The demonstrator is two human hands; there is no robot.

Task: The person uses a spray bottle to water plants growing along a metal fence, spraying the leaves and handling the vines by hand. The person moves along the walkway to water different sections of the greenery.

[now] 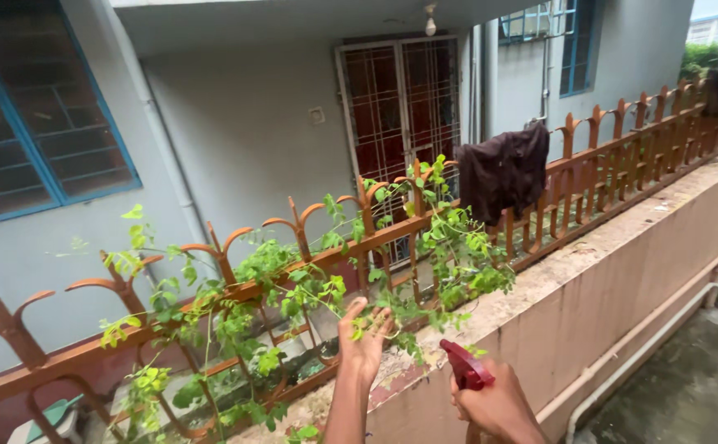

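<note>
Here, leafy green vine [310,288] on rusty scrolled iron railing [589,164], wall-top.

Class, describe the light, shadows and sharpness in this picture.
Head view: soft, even daylight with no hard shadows; the vine and railing look sharp; the left hand and the red tool in the right hand are slightly soft.

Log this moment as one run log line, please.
left hand: raised, touching vine leaves | right hand: gripping red tool | vine: climbing orange railing on wall ledge | dark cloth: draped over railing
</note>
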